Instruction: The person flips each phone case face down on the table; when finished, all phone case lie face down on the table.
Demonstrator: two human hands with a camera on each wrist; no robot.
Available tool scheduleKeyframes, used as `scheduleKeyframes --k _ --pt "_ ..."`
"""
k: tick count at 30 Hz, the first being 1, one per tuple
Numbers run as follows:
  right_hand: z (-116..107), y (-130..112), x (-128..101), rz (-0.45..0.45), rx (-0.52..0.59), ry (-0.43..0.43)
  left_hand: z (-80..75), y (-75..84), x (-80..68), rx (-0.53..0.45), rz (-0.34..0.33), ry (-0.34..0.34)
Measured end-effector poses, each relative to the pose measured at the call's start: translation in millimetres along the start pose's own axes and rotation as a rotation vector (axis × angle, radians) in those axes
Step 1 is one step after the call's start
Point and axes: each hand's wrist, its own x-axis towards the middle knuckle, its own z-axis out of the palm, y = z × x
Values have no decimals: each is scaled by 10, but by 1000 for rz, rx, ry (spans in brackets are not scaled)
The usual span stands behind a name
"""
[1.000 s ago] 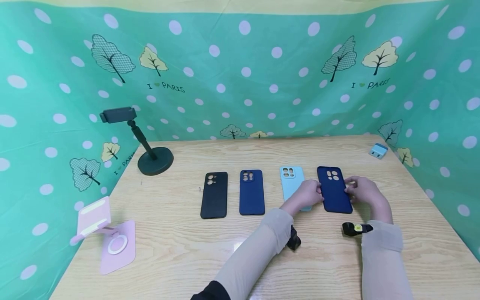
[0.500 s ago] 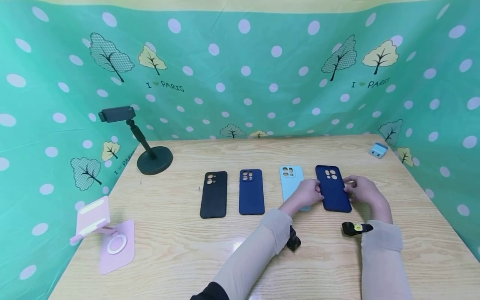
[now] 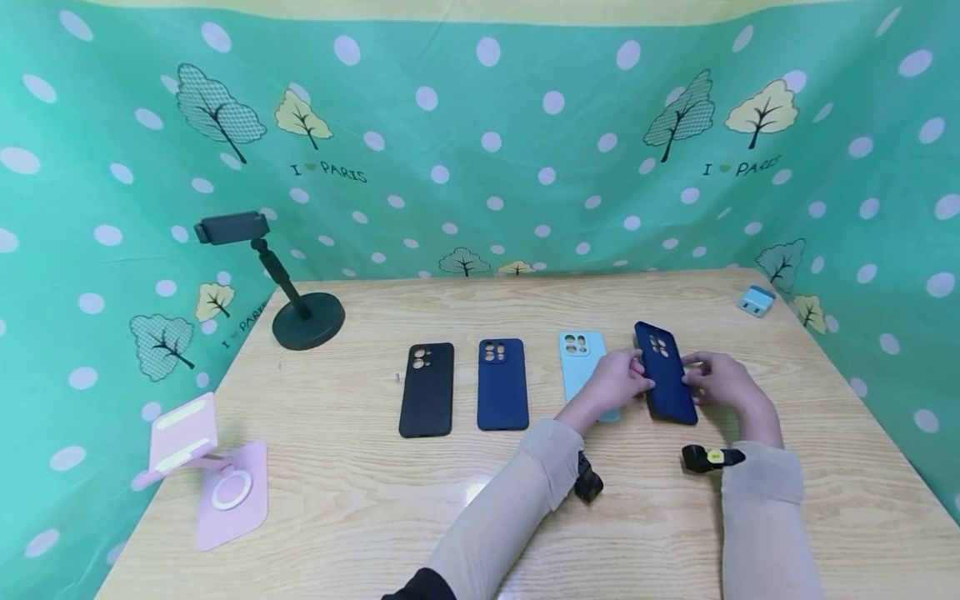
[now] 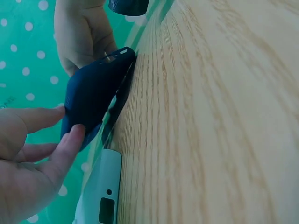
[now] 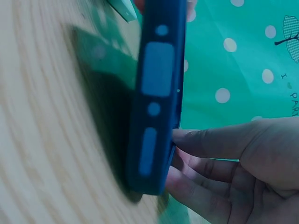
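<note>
A dark blue phone case (image 3: 667, 383) with grouped camera holes is held tilted at the right of the table. My left hand (image 3: 613, 383) pinches its left long edge; the left wrist view shows thumb and fingertips (image 4: 74, 133) on that edge. From the other side my right hand (image 3: 722, 381) grips the right edge, its thumb and fingers also seen in the right wrist view (image 5: 215, 163). In that view a shadow lies under the case (image 5: 154, 98), whose end cutouts face the camera. Partly behind my left hand lies a light blue phone case (image 3: 581, 358).
A second blue phone case (image 3: 503, 392) and a black phone case (image 3: 427, 396) lie flat to the left in a row. Farther left stand a black phone stand (image 3: 309, 321) and a pink folding stand (image 3: 232, 500). A light blue charger plug (image 3: 757, 301) sits at the back right.
The dark blue case has gone from nearly flat to clearly tilted, looking narrower in the head view. Both hands have shifted slightly with it; the other cases stay put.
</note>
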Motion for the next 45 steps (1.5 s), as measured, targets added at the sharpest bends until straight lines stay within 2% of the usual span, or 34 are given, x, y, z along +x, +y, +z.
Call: scheduleKeyframes --k 8,14,21,32,41,45 --pt "16 -1 -9 -35 6 -5 -1 67 -13 62 113 3" --pt "35 -27 -11 -60 12 -16 -19 145 -40 110 152 -4" --pt "87 -62 13 -65 30 -26 -35 164 -54 95 164 -5" --pt "122 -108 35 -63 -45 -12 -46 169 -57 68 170 -12" --pt "101 -82 24 -52 -23 -15 -32 174 -66 72 166 -16" --pt "68 -48 0 -75 4 -8 -24 165 -65 79 177 -8"
